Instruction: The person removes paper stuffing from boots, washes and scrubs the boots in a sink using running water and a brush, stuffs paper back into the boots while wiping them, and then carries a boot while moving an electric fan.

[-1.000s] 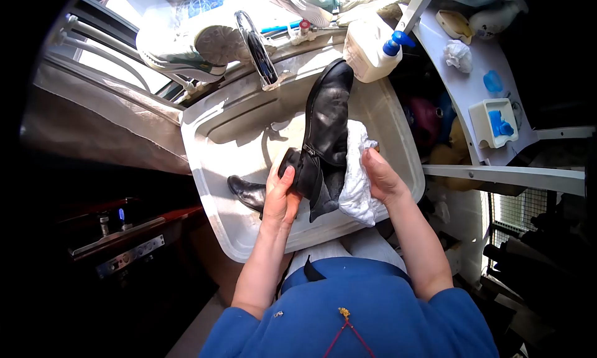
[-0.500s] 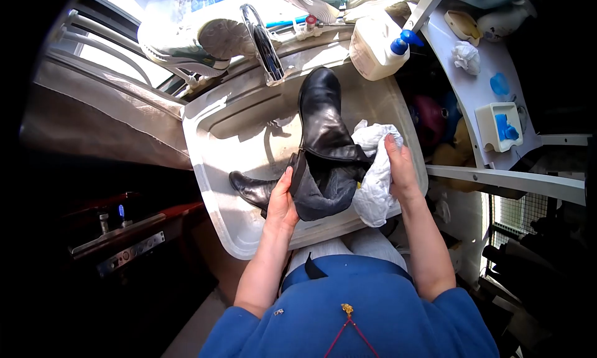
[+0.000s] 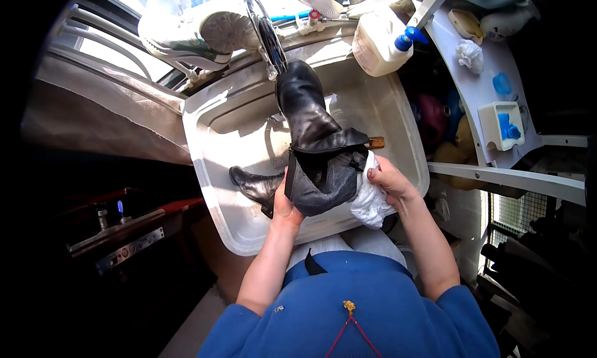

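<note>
A black leather boot [image 3: 309, 119] is held over the sink, toe pointing toward the faucet and its grey-lined shaft opening facing me. My left hand [image 3: 287, 204] grips the left edge of that opening, the fingers partly hidden behind the shaft. A crumpled white cloth [image 3: 371, 202] is pinched in my right hand [image 3: 390, 179], against the right side of the boot's shaft. Just above the cloth a small brown tab [image 3: 376, 142] sticks out beside the shaft. The second black boot [image 3: 254, 185] lies on its side in the basin, left of my left hand.
The pale sink [image 3: 214, 224] surrounds the boots, with a chrome faucet [image 3: 266, 35] at its back. A pump bottle [image 3: 379, 44] stands on the back right rim. Sneakers [image 3: 186, 35] sit behind on the left. At right, a white shelf [image 3: 463, 87] holds a soap dish [image 3: 500, 127].
The held boot's toe has swung left toward the faucet. My right hand has come slightly down and left with the cloth, and the brown tab now shows.
</note>
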